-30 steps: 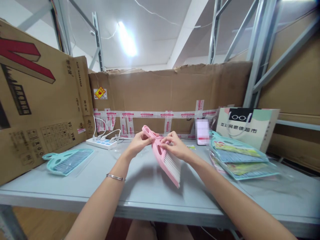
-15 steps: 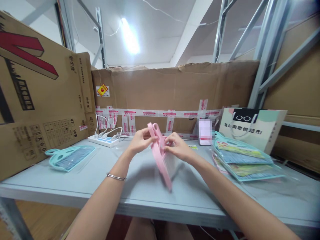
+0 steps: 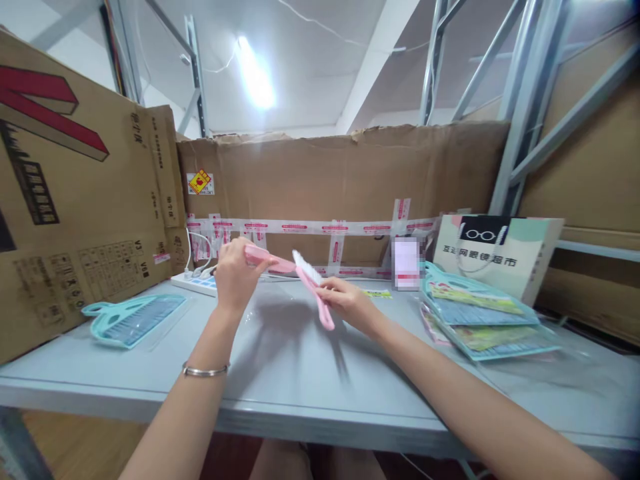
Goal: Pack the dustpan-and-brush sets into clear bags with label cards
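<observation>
My left hand [image 3: 236,272] is closed on a pink dustpan [image 3: 280,262], seen nearly edge-on above the table. In my right hand [image 3: 346,297] is a small pink hand brush [image 3: 324,312] with white bristles facing up and away. The handle of the brush slants down toward me, and its bristle end lies close to the dustpan's edge; whether they touch I cannot tell. Both are held over the middle of the grey table [image 3: 280,373].
A teal dustpan set [image 3: 137,320] lies at left, near a white power strip [image 3: 200,285]. At right, wrapped teal dustpan sets [image 3: 493,337] are stacked before a paper bag [image 3: 500,250]. A phone [image 3: 407,263] stands against the cardboard [image 3: 300,180] behind.
The pink dustpan and brush, together in both hands before, are now apart. My left hand moved left and up with the dustpan; my right hand keeps the brush, now turned with bristles upward.
</observation>
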Action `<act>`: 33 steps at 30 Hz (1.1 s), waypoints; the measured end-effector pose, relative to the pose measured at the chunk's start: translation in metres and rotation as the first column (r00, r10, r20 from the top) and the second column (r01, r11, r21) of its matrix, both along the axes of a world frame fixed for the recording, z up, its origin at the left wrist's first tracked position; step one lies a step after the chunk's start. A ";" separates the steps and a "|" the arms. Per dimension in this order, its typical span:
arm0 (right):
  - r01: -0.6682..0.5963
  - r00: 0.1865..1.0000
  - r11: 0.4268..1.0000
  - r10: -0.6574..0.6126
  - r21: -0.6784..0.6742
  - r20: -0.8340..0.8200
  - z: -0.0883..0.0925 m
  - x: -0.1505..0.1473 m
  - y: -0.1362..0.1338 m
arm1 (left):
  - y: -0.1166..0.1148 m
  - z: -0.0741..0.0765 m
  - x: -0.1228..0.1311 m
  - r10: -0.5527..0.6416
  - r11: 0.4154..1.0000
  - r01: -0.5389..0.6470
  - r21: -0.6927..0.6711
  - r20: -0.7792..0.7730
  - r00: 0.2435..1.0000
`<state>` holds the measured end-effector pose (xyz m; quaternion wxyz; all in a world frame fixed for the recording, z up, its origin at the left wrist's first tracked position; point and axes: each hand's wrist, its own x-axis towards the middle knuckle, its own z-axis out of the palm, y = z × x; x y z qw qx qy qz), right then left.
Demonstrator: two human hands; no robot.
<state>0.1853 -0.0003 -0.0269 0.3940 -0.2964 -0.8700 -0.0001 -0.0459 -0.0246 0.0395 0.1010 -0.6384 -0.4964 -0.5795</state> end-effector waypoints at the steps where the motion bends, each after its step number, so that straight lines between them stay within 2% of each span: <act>1: 0.007 0.996 1.000 -0.006 -0.016 0.089 -0.004 -0.002 0.004 | -0.003 -0.004 0.001 0.107 0.992 -0.114 -0.049 -0.128 0.986; 3: 0.011 0.974 0.999 -0.001 -0.039 0.226 -0.011 -0.005 0.009 | -0.009 -0.011 0.004 0.223 0.951 -0.287 -0.120 -0.380 0.898; 4: 0.008 0.963 0.999 0.004 -0.042 0.269 -0.014 -0.007 0.012 | -0.011 -0.015 0.005 0.227 0.929 -0.335 -0.158 -0.473 0.851; 7: 0.039 0.936 0.996 -0.010 -0.077 0.351 -0.020 -0.008 0.017 | -0.016 -0.025 0.004 0.123 0.860 -0.404 -0.313 -0.639 0.759; 10: 0.046 0.925 0.990 0.010 -0.136 0.380 -0.025 -0.006 0.022 | -0.016 -0.035 -0.003 -0.108 0.748 -0.399 -0.531 -0.690 0.716; 12: 0.027 0.930 0.986 0.035 -0.163 0.365 -0.027 -0.004 0.026 | -0.015 -0.041 -0.007 -0.205 0.687 -0.395 -0.610 -0.684 0.699; 15: 0.055 0.950 0.980 0.008 -0.193 0.313 -0.029 0.001 0.032 | -0.010 -0.045 -0.009 -0.207 0.635 -0.448 -0.630 -0.697 0.687; 19: 0.137 0.952 0.970 -0.073 -0.200 0.296 -0.029 0.006 0.034 | 0.002 -0.040 -0.007 -0.162 0.580 -0.527 -0.621 -0.721 0.673; 23: 0.138 0.954 0.967 -0.071 -0.214 0.291 -0.028 0.008 0.030 | 0.017 -0.032 -0.017 -0.159 0.585 -0.537 -0.608 -0.735 0.659; 27: 0.114 0.968 0.963 -0.052 -0.246 0.245 -0.028 0.010 0.029 | 0.026 -0.024 -0.042 -0.254 0.602 -0.457 -0.654 -0.700 0.667; 30: 0.118 0.985 0.958 -0.080 -0.260 0.153 -0.027 0.010 0.027 | 0.026 -0.019 -0.047 -0.234 0.692 -0.392 -0.606 -0.702 0.672; 33: 0.212 0.975 0.946 -0.224 -0.245 -0.018 -0.021 0.005 0.023 | 0.021 -0.011 -0.018 -0.157 0.834 -0.302 -0.462 -0.724 0.671</act>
